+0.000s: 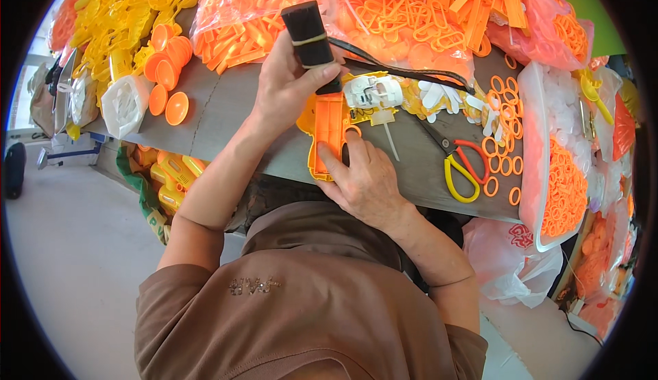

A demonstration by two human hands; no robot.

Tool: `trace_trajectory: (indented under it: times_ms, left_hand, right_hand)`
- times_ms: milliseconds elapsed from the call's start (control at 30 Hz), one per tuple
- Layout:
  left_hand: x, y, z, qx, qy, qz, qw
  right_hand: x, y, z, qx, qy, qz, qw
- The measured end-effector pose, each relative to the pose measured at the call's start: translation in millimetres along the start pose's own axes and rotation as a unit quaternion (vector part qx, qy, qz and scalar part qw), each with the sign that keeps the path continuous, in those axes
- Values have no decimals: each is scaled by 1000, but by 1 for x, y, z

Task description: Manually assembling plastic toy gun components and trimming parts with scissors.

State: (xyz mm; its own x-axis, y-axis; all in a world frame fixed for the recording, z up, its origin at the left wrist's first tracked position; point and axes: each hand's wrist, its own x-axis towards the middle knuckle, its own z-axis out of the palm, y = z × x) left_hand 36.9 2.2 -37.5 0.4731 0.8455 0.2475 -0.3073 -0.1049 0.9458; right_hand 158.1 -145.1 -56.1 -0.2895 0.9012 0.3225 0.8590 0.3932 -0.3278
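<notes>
My left hand [291, 78] is wrapped round a black block-shaped tool [310, 32] with a pale band about it, held upright. Its lower end comes down over the top of a yellow-and-orange plastic toy housing [329, 130] at the bench's front edge. My right hand [370, 181] grips the housing's lower right side, thumb low and fingers across it. An orange ring [352, 132] shows by the fingertips; what lies under them is partly hidden. A white mechanism [373, 92] with a yellow piece adjoins the housing. Scissors [460, 164] with one yellow and one red handle lie to the right.
Loose orange rings [506, 147] and a white tub [541, 243] of small orange rings are at right. Bags of orange parts [404, 30] fill the back. Orange cups [164, 71] and yellow parts [130, 10] are at left. A dark strap [404, 71] crosses the bench [229, 113].
</notes>
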Motion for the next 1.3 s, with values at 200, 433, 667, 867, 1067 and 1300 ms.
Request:
trace_trajectory:
  times_ms: [200,433,667,867,1067,1300]
  left_hand:
    - [-11,-7,-1,49,-14,51,997]
    - [-8,-7,-3,18,-4,44,999]
    - [-5,-8,-8,44,-8,41,998]
    - [-6,-5,-6,70,-1,59,996]
    - [-4,-8,-7,78,6,56,995]
    - [-4,-4,-7,92,-6,70,993]
  right_hand:
    - [2,-4,0,7,14,3,1000]
    - [3,-15,14,-10,60,32,998]
    - [5,-22,20,-69,83,52,993]
    - [6,-27,17,-85,61,60,993]
    - [6,-24,15,-81,67,45,993]
    - [6,-25,15,-68,77,59,993]
